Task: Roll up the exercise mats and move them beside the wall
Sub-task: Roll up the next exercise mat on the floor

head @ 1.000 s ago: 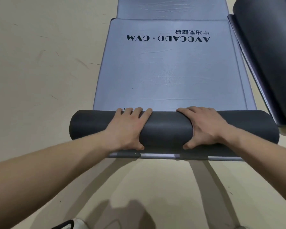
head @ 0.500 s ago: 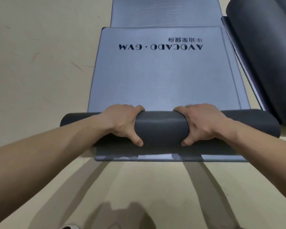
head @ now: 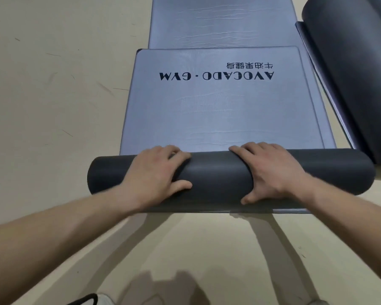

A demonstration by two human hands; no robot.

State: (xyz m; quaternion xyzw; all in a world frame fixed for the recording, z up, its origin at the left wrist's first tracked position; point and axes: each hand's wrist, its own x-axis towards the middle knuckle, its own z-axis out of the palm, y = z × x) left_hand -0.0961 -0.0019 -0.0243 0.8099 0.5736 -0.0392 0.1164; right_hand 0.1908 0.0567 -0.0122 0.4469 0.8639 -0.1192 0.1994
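Beige floor (head: 53, 128) stretches under everything, scuffed in places, and on it lies the mat (head: 220, 111) you are working: a blue-grey sheet printed AVOCADO · GYM, its near end already wound into a dark roll (head: 218, 175) that lies crosswise in front of you. You are in the rolling step, with much of the mat's length ahead lying flat and the printed end yet to be taken in.

Your left hand (head: 156, 172) and right hand (head: 271, 172) sit side by side on top of the roll, near its middle. Each is curved over it, fingers draped across the far side and thumb pressed against the near face, so neither is closed into a fist nor flat; you are cupping and pressing the roll, not lifting it.

The next move, I judge, calls for an even forward push from both palms, keeping the roll square to the mat's long edges so its ends don't telescope.

Beyond this mat a second mat (head: 220, 23) lies flat, its near end tucked under the first. At the right edge a third mat (head: 356, 84), partly rolled, lies just beside your roll's right end.
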